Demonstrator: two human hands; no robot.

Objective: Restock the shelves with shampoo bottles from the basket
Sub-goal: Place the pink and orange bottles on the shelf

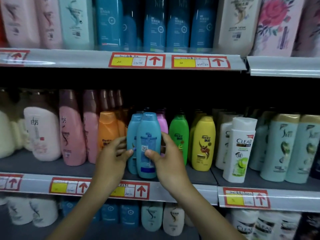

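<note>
Steadying the front blue bottle [148, 144] on the middle shelf [195, 176], I keep both hands on it: my right hand [168, 157] wraps its right flank with the thumb pressed on the label, and my left hand [113, 154] pinches its left edge beside a second blue bottle [132, 139] standing just behind and to the left. The front bottle stands at the shelf's front lip, between the orange bottle [108, 129] and the green bottle [179, 135].

Risk: the base sits close to the edge; a careless release or a nudge outward could tip it off the shelf, and pushing it back too hard could topple the bottle behind or the pink bottle [162, 122].

Orientation: long axis vertical, cap up, leaning very slightly; the side with the printed code faces me, so the front label probably faces inward. The basket is not in view.
</note>
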